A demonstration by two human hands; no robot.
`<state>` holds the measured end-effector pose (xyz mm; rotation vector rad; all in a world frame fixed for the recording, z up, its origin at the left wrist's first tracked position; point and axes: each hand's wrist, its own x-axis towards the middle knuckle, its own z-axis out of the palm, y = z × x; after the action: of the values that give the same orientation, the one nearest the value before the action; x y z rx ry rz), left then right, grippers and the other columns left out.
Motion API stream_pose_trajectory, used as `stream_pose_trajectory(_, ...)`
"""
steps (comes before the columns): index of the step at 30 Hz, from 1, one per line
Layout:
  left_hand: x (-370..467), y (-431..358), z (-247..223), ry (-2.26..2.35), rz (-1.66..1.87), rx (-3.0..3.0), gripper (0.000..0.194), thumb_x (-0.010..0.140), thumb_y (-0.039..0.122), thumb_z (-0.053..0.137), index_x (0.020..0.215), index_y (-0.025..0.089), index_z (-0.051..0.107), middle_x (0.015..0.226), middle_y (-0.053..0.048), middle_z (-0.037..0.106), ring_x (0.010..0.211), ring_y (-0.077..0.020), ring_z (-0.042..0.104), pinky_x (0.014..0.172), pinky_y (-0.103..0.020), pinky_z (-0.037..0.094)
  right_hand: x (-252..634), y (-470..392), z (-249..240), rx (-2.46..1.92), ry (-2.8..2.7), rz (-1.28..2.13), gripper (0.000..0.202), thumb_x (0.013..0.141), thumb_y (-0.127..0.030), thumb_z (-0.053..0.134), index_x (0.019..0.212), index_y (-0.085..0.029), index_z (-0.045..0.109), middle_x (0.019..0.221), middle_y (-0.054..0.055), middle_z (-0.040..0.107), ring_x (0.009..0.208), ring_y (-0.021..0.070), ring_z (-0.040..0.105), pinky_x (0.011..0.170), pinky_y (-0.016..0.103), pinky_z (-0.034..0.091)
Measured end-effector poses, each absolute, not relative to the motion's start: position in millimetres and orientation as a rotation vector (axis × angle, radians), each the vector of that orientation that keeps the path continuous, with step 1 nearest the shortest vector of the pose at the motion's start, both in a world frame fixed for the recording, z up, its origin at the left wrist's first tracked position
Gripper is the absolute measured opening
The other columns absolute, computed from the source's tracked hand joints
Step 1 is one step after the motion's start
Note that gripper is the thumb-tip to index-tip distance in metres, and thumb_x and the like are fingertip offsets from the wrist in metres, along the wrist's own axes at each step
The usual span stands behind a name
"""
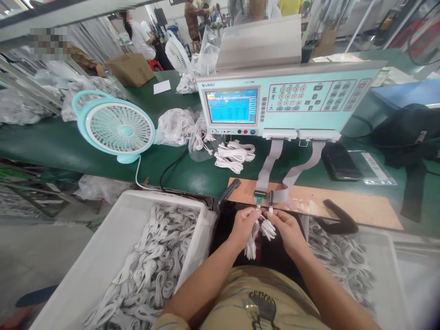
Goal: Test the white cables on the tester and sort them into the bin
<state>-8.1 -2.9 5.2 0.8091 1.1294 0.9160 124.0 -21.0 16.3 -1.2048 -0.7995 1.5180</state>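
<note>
Between my hands hangs a coiled white cable [268, 230], its two plug ends up at the small green connector board [259, 199] on the edge of a wooden strip [364, 208]. My left hand [244, 224] pinches one plug at the board. The other plug, beside it, is pinched by my right hand [286, 224] at a second connector. Whether the plugs are fully seated I cannot tell. Grey ribbon cables [265, 167] run from these connectors up to a light-blue tester [292, 101] with a lit screen [230, 107].
White bins of bundled cables stand at left [113, 224] and right [385, 247]. Black clamps [228, 195] hold the strip. A blue fan [120, 128], loose white cable bundles [233, 156] and a phone [340, 160] lie on the green table. Other people are in the background.
</note>
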Motion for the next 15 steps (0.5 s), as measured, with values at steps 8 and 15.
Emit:
stream_pose_trajectory(8, -3.3, -2.1, 8.2, 1.194, 0.952, 0.87, 0.035, 0.069, 0.047, 0.061, 0.062, 0.013, 0.059, 0.051, 0.002, 0.048, 0.044, -0.0074, 0.041, 0.045, -0.019, 0.034, 125.1, -21.0, 14.3, -1.188, -0.851, 1.508, 0.027, 0.075, -0.044, 0.068, 0.082, -0.018, 0.068, 0.076, 0.003, 0.064, 0.073, 0.0205, 0.058, 0.071, 0.029, 0.045)
stream_pose_trajectory(15, -1.5, 7.6, 1.3, 1.16, 0.961, 0.97, 0.034, 0.073, 0.044, 0.057, 0.057, 0.014, 0.053, 0.051, 0.001, 0.045, 0.047, -0.0089, 0.04, 0.046, -0.02, 0.03, 124.6, -17.7, 1.7, -1.272, -0.913, 1.332, 0.034, 0.071, -0.052, 0.066, 0.071, -0.018, 0.066, 0.07, 0.004, 0.063, 0.07, 0.0236, 0.058, 0.066, 0.031, 0.048)
